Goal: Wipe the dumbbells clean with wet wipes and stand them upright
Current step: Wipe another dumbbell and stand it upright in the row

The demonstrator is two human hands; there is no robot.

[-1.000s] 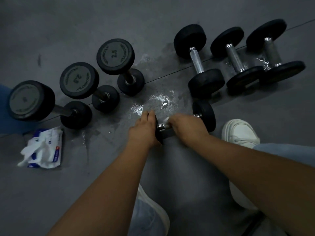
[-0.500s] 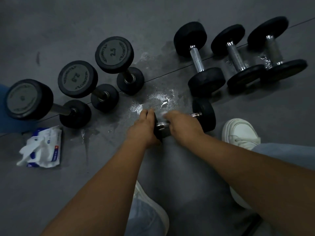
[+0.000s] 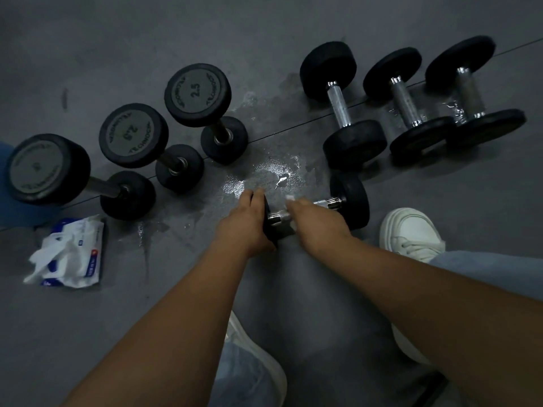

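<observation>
Floor [image 3: 308, 289] lies open nearside of the black rubber, chrome-handled dumbbell [image 3: 351, 201] lying mid-floor. Left hand [image 3: 249, 221] grips its near head; right hand [image 3: 311, 223], clutching a white wet wipe [image 3: 290, 198] round the handle, has slid leftwards

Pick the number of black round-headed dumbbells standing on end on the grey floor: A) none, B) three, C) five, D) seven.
B: three black round-headed dumbbells stand on end at the left, the near one, the middle one and the far one; the other four lie on their sides, including the nearest dumbbell, with a white wet wipe on its handle.
</observation>
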